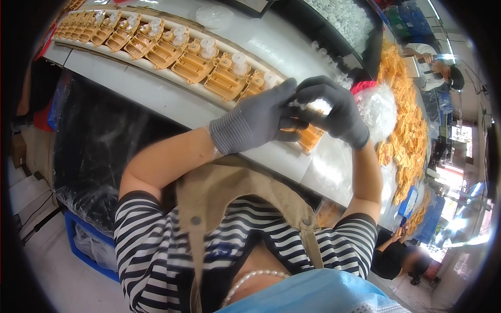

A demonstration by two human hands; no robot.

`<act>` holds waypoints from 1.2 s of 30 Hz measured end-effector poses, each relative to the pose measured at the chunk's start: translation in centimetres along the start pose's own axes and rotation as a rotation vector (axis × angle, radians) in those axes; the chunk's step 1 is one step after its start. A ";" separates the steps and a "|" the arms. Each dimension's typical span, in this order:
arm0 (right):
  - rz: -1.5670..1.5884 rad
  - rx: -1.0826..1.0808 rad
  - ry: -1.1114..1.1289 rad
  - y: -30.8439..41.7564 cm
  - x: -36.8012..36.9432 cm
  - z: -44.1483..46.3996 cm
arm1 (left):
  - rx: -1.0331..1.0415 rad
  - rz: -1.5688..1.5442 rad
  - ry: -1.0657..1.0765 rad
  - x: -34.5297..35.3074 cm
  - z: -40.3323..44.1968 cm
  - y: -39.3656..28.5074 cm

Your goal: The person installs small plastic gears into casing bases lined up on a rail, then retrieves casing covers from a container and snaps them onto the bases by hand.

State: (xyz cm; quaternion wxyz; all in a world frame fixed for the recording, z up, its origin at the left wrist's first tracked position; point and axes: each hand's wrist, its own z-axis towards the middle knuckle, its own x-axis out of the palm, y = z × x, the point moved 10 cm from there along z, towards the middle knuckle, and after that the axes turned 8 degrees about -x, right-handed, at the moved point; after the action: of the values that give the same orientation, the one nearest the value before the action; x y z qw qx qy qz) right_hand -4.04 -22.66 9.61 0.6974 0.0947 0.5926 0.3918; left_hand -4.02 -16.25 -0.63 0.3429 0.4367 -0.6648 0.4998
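My left hand (255, 122), in a grey knitted glove, meets my right hand (334, 107), gloved alike, over the near edge of the bench. Both have their fingers curled in and closed close together. Whitish bits show between the fingertips, but what they hold is mostly hidden. Just under the hands sits a yellow-orange plastic housing (311, 138), partly covered by them. Left of my hands runs a curved row of several similar housings (193, 65), most with clear-white round plastic parts (207, 48) at one end.
A large heap of small orange parts (404, 130) lies on the right beside a clear plastic bag (378, 107). A black tray of white translucent pieces (342, 23) stands at the back. Black plastic sheeting (104, 141) covers a bin at left. Other people (399, 261) work at right.
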 end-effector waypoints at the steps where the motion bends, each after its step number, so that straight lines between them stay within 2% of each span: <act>1: 0.006 0.009 -0.014 0.0 -0.4 -0.1 | 0.000 0.058 -0.036 0.2 -0.4 -0.3; 2: 0.031 0.106 -0.026 -0.8 -0.9 -0.5 | -0.002 0.117 -0.073 0.1 -0.7 -0.5; 4: 0.034 0.169 -0.034 -2.5 -1.4 -1.5 | 0.192 0.521 -0.220 -1.0 -1.8 -3.0; 5: 0.036 0.201 -0.040 -3.3 -1.6 -1.9 | 0.287 0.725 -0.293 -1.4 -2.6 -4.1; 6: -0.065 0.194 0.036 -3.4 -1.2 -1.7 | 0.470 1.073 -0.382 -0.8 -3.8 -5.3; 9: -0.139 0.213 0.179 -5.1 0.6 -1.9 | 0.883 1.663 -0.306 2.0 -4.5 -4.0; 12: -0.250 0.136 0.277 -6.0 1.9 -1.5 | 0.970 2.041 -0.113 3.2 -2.9 -0.7; 15: -0.292 0.211 0.405 -7.3 3.1 -1.3 | 0.890 2.202 -0.068 2.1 -0.9 1.7; 21: -0.301 0.135 0.533 -8.3 5.0 -0.8 | 0.801 2.265 -0.062 1.2 0.1 2.5; 27: -0.204 0.120 0.521 -7.8 4.5 -0.9 | 0.797 2.266 -0.076 1.2 0.1 2.4; 32: -0.217 0.180 0.549 -8.7 4.5 -1.5 | 0.842 2.258 -0.074 1.3 -0.1 2.4; 36: -0.304 0.148 0.495 -7.9 3.7 -1.2 | 0.921 2.266 -0.088 1.2 -0.2 2.5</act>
State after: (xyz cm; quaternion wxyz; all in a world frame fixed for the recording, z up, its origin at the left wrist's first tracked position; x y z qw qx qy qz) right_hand -1.70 -25.91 1.77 0.5736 -0.0426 0.7789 0.2498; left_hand -6.79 -16.01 -0.44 -0.4954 -0.2919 -0.4411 0.6890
